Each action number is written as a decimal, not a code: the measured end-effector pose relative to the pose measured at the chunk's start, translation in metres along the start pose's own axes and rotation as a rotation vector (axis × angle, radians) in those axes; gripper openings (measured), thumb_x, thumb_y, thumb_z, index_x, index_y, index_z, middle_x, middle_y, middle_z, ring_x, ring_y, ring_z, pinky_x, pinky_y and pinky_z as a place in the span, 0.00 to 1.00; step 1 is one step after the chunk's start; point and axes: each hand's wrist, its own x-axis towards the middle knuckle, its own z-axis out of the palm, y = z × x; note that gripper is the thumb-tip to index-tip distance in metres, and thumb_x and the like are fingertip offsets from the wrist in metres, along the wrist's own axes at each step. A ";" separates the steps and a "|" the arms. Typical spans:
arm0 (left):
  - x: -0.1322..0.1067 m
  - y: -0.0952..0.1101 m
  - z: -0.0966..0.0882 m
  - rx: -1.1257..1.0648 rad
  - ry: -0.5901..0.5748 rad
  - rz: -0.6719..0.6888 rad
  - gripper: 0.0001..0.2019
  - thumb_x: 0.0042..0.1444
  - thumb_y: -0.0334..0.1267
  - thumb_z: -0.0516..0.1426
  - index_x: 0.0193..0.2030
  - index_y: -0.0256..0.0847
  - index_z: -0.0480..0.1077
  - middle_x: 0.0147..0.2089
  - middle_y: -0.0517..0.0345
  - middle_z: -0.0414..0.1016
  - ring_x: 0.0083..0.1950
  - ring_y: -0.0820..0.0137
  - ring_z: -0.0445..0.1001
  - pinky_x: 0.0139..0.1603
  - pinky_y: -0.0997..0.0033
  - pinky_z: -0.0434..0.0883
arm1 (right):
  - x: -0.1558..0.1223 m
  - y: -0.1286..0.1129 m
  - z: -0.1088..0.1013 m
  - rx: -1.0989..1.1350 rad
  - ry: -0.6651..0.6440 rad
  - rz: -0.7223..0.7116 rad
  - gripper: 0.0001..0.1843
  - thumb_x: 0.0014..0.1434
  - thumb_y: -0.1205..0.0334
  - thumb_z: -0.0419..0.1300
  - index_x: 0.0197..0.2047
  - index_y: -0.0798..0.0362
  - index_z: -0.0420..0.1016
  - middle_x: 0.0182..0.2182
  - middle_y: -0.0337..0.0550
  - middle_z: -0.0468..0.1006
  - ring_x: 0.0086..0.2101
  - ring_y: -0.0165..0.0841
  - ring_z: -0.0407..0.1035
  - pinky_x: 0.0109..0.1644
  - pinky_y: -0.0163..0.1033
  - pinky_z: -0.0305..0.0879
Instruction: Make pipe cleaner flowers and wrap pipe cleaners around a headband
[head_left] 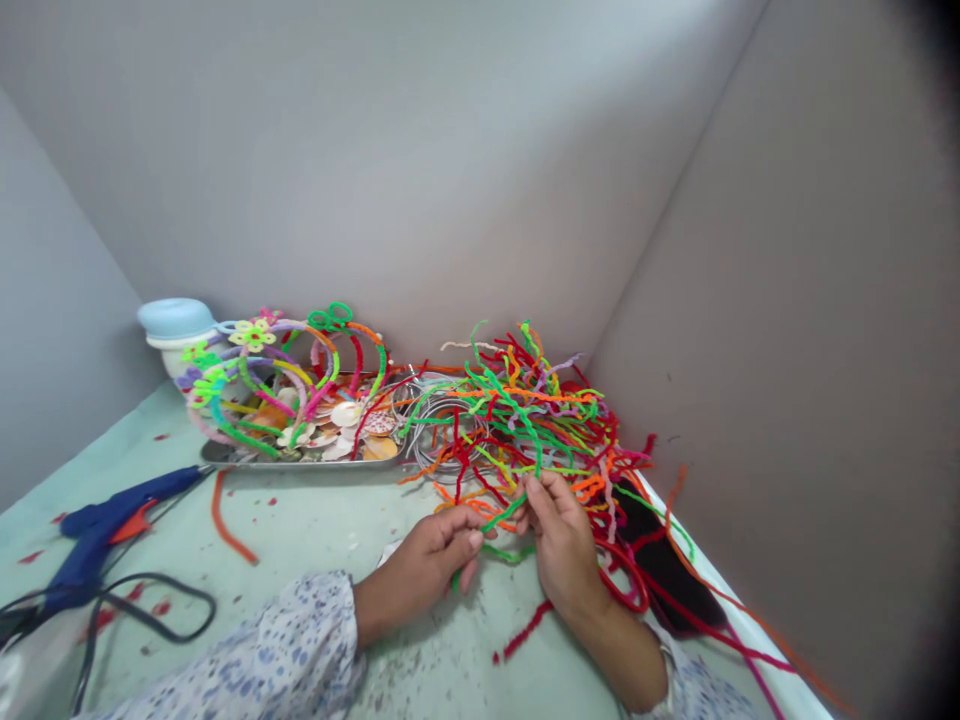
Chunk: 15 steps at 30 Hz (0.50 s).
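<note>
A green pipe cleaner [504, 514] runs between my two hands above the front of the table. My left hand [431, 560] pinches it between thumb and fingers, and a short end sticks out below. My right hand [559, 535] grips the same strip farther along, its fingers closed, with a length of green rising past the fingertips. Just behind my hands lies a tangled heap of pipe cleaners [555, 410] in red, orange, green, yellow and lilac. Under my wrists another green piece and a red piece [525, 632] rest on the table.
To the left, a metal tray [315, 462] holds seashells [346, 414] and headbands wrapped in pipe cleaner [375, 345]. A blue glue gun [112, 525] with a black cord lies at far left. Wire coils [448, 440] sit beside the tray. Behind stands a blue-lidded container [178, 320]; walls enclose the table.
</note>
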 end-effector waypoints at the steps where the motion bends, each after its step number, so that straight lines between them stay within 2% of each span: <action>1: 0.000 0.001 0.000 0.009 -0.001 0.003 0.16 0.61 0.48 0.51 0.44 0.36 0.67 0.18 0.67 0.62 0.17 0.80 0.53 0.20 0.80 0.52 | 0.000 0.000 0.000 0.010 0.007 0.000 0.12 0.61 0.51 0.56 0.33 0.51 0.67 0.21 0.33 0.67 0.23 0.27 0.61 0.28 0.32 0.57; 4: 0.000 0.002 0.001 0.008 0.015 0.008 0.17 0.59 0.48 0.53 0.46 0.36 0.66 0.18 0.69 0.58 0.18 0.79 0.52 0.20 0.79 0.51 | 0.002 0.001 -0.001 0.041 0.034 0.005 0.12 0.60 0.51 0.57 0.34 0.52 0.67 0.22 0.33 0.68 0.22 0.26 0.61 0.27 0.32 0.58; 7: 0.000 0.001 0.001 0.000 0.025 0.004 0.16 0.59 0.49 0.53 0.43 0.37 0.66 0.19 0.70 0.55 0.19 0.79 0.52 0.20 0.79 0.50 | 0.005 -0.003 -0.001 0.083 0.074 -0.003 0.12 0.60 0.52 0.57 0.33 0.51 0.66 0.23 0.33 0.68 0.21 0.25 0.60 0.25 0.31 0.58; 12: -0.001 -0.001 0.000 0.063 0.019 0.013 0.16 0.61 0.49 0.51 0.35 0.35 0.67 0.19 0.68 0.57 0.20 0.79 0.53 0.21 0.78 0.51 | 0.007 -0.020 -0.001 0.133 0.108 -0.030 0.11 0.60 0.53 0.58 0.32 0.51 0.66 0.21 0.31 0.65 0.20 0.24 0.59 0.24 0.30 0.58; 15: -0.001 -0.001 0.000 0.101 0.008 0.021 0.18 0.62 0.49 0.50 0.36 0.34 0.69 0.18 0.67 0.58 0.19 0.79 0.53 0.22 0.78 0.51 | 0.005 -0.033 0.000 0.146 0.097 -0.033 0.10 0.59 0.54 0.59 0.33 0.51 0.66 0.21 0.31 0.66 0.20 0.24 0.59 0.24 0.29 0.57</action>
